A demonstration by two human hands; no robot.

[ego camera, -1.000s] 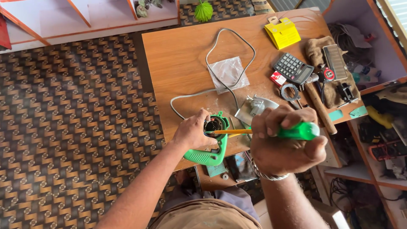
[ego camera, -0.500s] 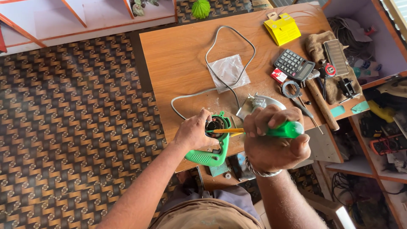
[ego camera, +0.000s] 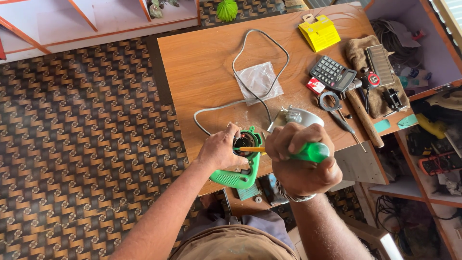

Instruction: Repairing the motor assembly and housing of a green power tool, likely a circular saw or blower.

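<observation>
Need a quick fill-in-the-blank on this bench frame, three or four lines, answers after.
1. The right hand grips a screwdriver with a ____ handle.
2. The left hand steadies a green tool housing near the table's ____ edge.
3. The grey cable loops over a clear ____ bag.
4. The calculator lies just below a ____ box.

Answers: green; front; plastic; yellow

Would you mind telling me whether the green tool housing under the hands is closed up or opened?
Opened. The green housing lies flat on the table with dark inner parts exposed at its round end, where the screwdriver tip reaches in.
</observation>
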